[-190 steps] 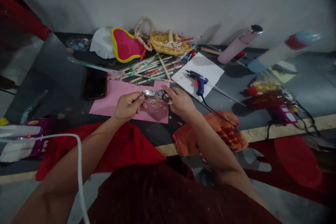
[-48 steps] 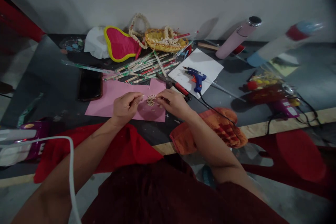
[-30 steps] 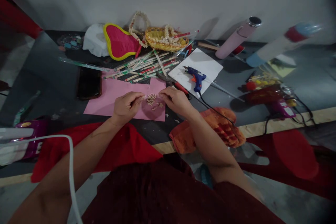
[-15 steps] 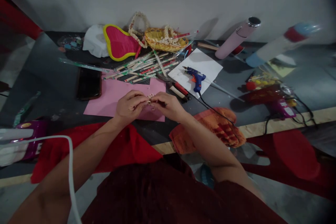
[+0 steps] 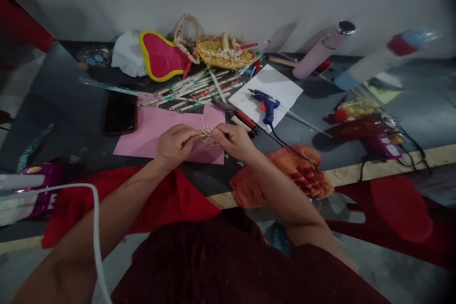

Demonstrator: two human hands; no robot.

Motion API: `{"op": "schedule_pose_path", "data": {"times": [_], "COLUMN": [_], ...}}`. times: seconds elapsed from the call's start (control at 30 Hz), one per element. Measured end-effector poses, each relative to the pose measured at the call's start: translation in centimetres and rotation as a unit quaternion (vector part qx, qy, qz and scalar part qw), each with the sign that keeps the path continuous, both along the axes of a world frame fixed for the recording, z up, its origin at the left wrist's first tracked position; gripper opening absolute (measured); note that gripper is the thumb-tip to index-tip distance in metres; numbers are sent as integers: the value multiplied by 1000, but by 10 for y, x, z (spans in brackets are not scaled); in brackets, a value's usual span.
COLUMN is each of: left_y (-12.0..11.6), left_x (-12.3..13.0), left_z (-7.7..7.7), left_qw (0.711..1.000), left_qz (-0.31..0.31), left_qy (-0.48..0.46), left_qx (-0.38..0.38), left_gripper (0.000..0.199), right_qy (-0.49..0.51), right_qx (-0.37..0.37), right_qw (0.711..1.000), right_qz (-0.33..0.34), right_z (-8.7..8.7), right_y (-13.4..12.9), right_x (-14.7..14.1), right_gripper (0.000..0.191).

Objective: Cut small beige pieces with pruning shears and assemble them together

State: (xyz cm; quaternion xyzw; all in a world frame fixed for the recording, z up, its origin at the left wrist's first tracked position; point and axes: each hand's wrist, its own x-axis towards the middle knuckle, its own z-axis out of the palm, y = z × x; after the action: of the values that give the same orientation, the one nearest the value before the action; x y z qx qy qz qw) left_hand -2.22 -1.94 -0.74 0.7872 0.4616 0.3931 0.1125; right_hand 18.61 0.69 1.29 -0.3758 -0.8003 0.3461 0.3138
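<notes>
Over a sheet of pink paper (image 5: 142,145), my left hand (image 5: 177,145) is closed in a pinch with its fingertips pointing right. My right hand (image 5: 235,141) faces it, thumb and fingers also pinched together. What either pinch holds is too small to make out. Between the hands, on the paper, lies a small pile of short pale stick pieces (image 5: 205,134). Just beyond are several chopsticks (image 5: 192,89) in printed wrappers. Pliers with red and white handles (image 5: 245,119) lie beyond my right hand.
A blue glue gun (image 5: 266,107) rests on white paper (image 5: 285,86), its cord trailing near my right forearm. Behind stand a yellow basket (image 5: 210,54) and a pink flask (image 5: 320,52). A phone (image 5: 121,113) lies left; an orange towel (image 5: 295,171) lies at the front edge.
My hands have moved apart, the right one shifting to the right. More of the pile of stick pieces shows between them.
</notes>
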Motion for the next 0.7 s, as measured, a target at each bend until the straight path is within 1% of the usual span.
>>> {"op": "schedule_pose_path", "data": {"times": [0.13, 0.23, 0.3, 0.37, 0.4, 0.47, 0.5, 0.57, 0.7], "left_y": [0, -1, 0, 1, 2, 2, 3, 3, 3], "left_x": [0, 0, 0, -1, -1, -2, -2, -2, -1], "left_z": [1, 2, 1, 0, 0, -1, -1, -1, -1], "left_qw": [1000, 999, 999, 999, 998, 998, 998, 998, 998], "left_qz": [29, 46, 50, 51, 53, 56, 57, 55, 54], "left_qy": [-10, -6, -8, -8, -8, -5, -4, -5, -7], "left_qx": [-1, 5, 11, 15, 16, 18, 18, 19, 18], "left_gripper": [16, 15, 14, 13, 13, 13, 14, 14, 14], "right_qy": [-35, -83, -107, -130, -146, -192, -219, -262, -307], "right_qx": [44, 60, 53, 42, 43, 60, 72, 83, 75], "right_qw": [993, 985, 984, 984, 982, 972, 964, 952, 943], "right_qz": [-104, -137, -131, -118, -116, -125, -132, -134, -105], "right_z": [7, 7, 5, 1, 0, -3, -4, -5, -2], "right_y": [11, 16, 16, 16, 16, 17, 17, 18, 17], "right_x": [16, 22, 22, 22, 22, 23, 24, 26, 26], "right_gripper": [38, 40, 32, 16, 15, 25, 26, 27, 26]}}
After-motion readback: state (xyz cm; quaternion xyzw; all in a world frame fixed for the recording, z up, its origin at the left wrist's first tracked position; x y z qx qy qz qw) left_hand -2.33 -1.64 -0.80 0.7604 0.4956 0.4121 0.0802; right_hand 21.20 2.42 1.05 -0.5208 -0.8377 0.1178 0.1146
